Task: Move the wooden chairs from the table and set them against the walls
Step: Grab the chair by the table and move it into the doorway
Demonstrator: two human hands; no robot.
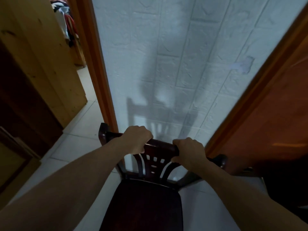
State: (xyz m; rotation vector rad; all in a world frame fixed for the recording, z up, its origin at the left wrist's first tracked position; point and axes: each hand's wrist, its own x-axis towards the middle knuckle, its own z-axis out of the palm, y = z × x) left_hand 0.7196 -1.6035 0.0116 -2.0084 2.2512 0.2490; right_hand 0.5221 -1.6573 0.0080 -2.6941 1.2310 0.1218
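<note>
Left hand (137,139) and right hand (188,151) are each holding a closed grip on the top rail of the wooden chair (146,202), backrest facing the white wall (166,64) between two door frames. Likely best: easing it in squarely, lowering all legs evenly onto the floor (80,140), keeping knuckles off the wall.

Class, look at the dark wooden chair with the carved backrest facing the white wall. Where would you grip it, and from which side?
Grip the dark wooden chair by its curved top rail, reaching over the seat. The rail is a bar that fingers can wrap, and the left hand and right hand spaced apart on it should keep it level.
</note>
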